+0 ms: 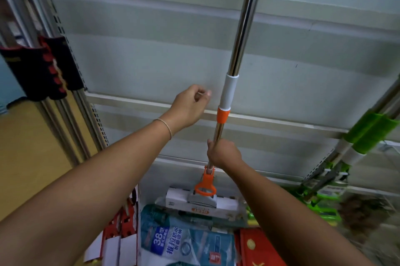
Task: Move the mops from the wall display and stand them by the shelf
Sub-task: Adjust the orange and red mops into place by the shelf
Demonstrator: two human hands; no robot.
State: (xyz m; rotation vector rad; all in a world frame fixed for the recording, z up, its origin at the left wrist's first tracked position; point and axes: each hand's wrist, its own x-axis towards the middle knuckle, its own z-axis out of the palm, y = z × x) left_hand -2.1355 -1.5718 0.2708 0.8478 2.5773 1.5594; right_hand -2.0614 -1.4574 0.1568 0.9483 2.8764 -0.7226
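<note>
Pale panelled wall (151, 66); slotted metal upright (98, 118); yellow floor (26, 157).

Orange mop (232, 90) upright in front of the wall display (151, 66).
My right hand (223, 154) grips its chrome pole below the white-and-orange collar; the orange lever and white sponge head hang at the bottom. Green mops (368, 133) lean at the display's right edge, dark-collared ones (43, 66) at its left.

Even, soft indoor light; glare streak on steel mop pole (244, 27); wide-angle bending, blur at edges.
</note>
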